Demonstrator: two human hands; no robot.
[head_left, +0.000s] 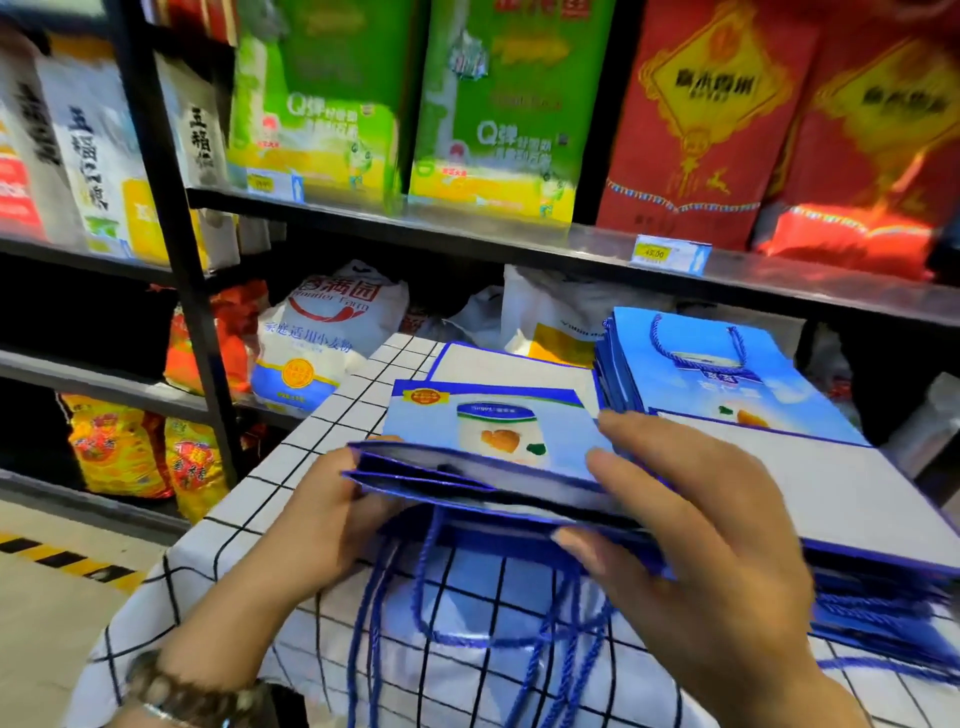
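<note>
A flat-folded blue and white paper gift bag (493, 431) with a printed tin on it lies at the top of a pile on the checked tablecloth (332, 415). My left hand (322, 509) grips the bag's left gusset edge at its mouth. My right hand (691, 530) holds the mouth's right part, thumb under the rim and fingers over it. The bag's blue rope handles (426, 587) hang down over the table's front. More flat bags (883, 597) lie beneath, under my right hand.
A second stack of the same blue bags (717, 364) lies at the table's back right. Black shelves (415, 228) behind hold green, red and white sacks of rice and flour. A price tag (670, 253) sits on the shelf edge. Floor with yellow-black tape (62, 561) is at left.
</note>
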